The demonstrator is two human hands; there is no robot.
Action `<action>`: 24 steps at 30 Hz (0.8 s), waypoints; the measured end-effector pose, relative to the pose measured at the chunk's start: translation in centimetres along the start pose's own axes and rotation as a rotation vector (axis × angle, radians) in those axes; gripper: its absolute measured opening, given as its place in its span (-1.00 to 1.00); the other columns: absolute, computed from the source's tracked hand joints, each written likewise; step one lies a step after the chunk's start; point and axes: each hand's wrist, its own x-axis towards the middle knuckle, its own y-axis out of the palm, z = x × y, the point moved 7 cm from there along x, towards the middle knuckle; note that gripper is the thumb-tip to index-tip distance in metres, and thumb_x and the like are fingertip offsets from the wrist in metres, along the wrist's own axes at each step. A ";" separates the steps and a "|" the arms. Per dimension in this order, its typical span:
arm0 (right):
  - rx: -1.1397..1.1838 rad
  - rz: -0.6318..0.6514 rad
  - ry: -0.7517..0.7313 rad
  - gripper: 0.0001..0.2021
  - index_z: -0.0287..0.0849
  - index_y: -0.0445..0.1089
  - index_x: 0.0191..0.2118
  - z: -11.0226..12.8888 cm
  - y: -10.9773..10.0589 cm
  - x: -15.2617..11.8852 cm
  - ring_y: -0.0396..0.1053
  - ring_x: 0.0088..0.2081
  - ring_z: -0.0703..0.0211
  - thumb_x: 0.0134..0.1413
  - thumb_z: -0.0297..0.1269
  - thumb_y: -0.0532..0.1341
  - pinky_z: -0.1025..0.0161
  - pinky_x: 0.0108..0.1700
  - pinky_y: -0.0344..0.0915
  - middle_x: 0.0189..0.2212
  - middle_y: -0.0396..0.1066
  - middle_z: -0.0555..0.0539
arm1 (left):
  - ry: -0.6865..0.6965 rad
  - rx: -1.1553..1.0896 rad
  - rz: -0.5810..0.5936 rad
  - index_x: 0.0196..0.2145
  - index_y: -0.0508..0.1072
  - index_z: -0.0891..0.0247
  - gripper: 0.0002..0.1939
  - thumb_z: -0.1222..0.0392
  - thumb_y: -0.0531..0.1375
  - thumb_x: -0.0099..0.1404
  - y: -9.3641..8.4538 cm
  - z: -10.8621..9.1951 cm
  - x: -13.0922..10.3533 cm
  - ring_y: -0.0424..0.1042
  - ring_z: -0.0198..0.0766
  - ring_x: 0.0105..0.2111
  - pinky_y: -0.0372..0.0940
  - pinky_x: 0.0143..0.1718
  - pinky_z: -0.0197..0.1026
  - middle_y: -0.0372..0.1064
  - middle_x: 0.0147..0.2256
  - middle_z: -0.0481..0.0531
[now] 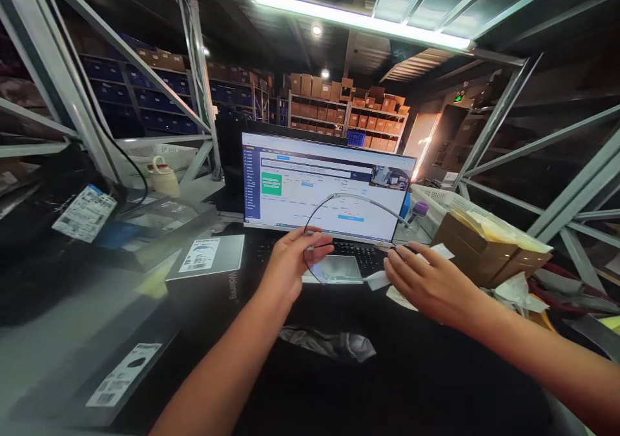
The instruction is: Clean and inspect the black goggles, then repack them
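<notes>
pinching thin black-and-grey arched cable [356, 197] in left hand [289, 263] | can't tell grip of right hand [429, 282] | unwrapped, not yet set down

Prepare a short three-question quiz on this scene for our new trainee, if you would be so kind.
1. What does the person's left hand pinch?
2. True or false: crumpled clear plastic lies nearer the person than the laptop does.
3. What colour is the cap just right of the laptop's screen?
A) green
B) red
C) purple

Key: 1. A thin curved cable. 2. True. 3. C.
</notes>
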 end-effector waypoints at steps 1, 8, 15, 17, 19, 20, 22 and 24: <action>-0.015 -0.011 -0.032 -0.67 -0.35 0.48 -0.06 0.4 -0.2 0.4 0.39 -0.05 -0.17 0.24 -0.52 -0.01 -0.12 0.05 0.27 -0.09 0.51 -0.30 | -0.013 -0.016 0.002 -0.29 0.50 0.32 -0.71 0.21 0.40 0.01 0.1 0.3 0.0 0.62 -0.13 -0.36 0.44 -0.32 -0.29 0.61 -0.32 0.18; -0.005 -0.046 -0.016 -0.67 -0.32 0.50 -0.13 3.1 -1.5 4.9 0.31 -0.24 -0.01 0.19 -0.59 0.00 0.10 -0.39 0.25 -0.10 0.46 -0.27 | -0.179 -0.190 -0.042 -0.28 0.44 0.32 -0.78 0.22 0.34 0.12 0.7 2.4 0.0 0.61 -0.12 -0.33 0.45 -0.33 -0.23 0.60 -0.32 0.20; 0.077 -0.034 0.247 -0.81 -0.21 0.37 -0.31 2.1 -1.0 6.6 0.20 -0.53 0.13 0.12 -0.62 0.10 0.14 -0.52 0.02 -0.47 0.33 -0.07 | -0.133 -0.153 0.002 -0.30 0.44 0.30 -0.79 0.19 0.33 0.12 0.3 1.3 0.1 0.62 -0.11 -0.34 0.46 -0.28 -0.20 0.60 -0.32 0.19; 0.147 -0.056 0.117 -0.83 -0.20 0.35 -0.32 2.7 -0.6 6.8 0.22 -0.49 0.12 0.17 -0.58 0.10 0.14 -0.46 0.06 -0.46 0.32 -0.06 | -0.128 -0.083 0.062 -0.30 0.46 0.31 -0.74 0.19 0.38 0.06 0.6 1.3 -0.1 0.61 -0.09 -0.36 0.47 -0.28 -0.18 0.60 -0.33 0.20; 0.205 -0.075 -0.001 -0.86 -0.21 0.35 -0.29 3.3 -0.4 6.7 0.27 -0.42 0.10 0.22 -0.55 0.10 0.14 -0.39 0.13 -0.38 0.36 -0.08 | -0.141 -0.017 0.114 -0.30 0.49 0.33 -0.70 0.21 0.40 0.00 1.0 1.6 -0.3 0.61 -0.09 -0.39 0.46 -0.32 -0.19 0.60 -0.36 0.22; 0.224 -0.080 -0.023 -0.86 -0.22 0.36 -0.25 3.4 -0.4 6.6 0.29 -0.38 0.10 0.23 -0.54 0.09 0.14 -0.36 0.16 -0.33 0.40 -0.11 | -0.144 0.001 0.123 -0.29 0.50 0.35 -0.69 0.22 0.41 -0.01 1.1 1.7 -0.4 0.60 -0.11 -0.41 0.46 -0.33 -0.20 0.60 -0.36 0.23; 0.234 -0.070 0.005 -0.80 -0.26 0.38 -0.12 3.1 -0.5 6.2 0.32 -0.36 0.10 0.22 -0.56 0.08 0.14 -0.35 0.21 -0.16 0.45 -0.18 | -0.120 0.023 0.117 -0.29 0.51 0.34 -0.69 0.22 0.42 -0.01 1.2 1.6 -0.5 0.59 -0.16 -0.42 0.44 -0.34 -0.25 0.60 -0.35 0.21; 0.235 -0.066 0.076 -0.66 -0.28 0.33 0.06 2.3 -0.9 5.4 0.36 -0.33 0.08 0.20 -0.57 0.07 0.11 -0.32 0.27 0.05 0.40 -0.26 | -0.084 0.039 0.110 -0.29 0.51 0.31 -0.70 0.21 0.42 0.00 1.2 1.3 -0.6 0.60 -0.17 -0.39 0.44 -0.31 -0.26 0.60 -0.33 0.18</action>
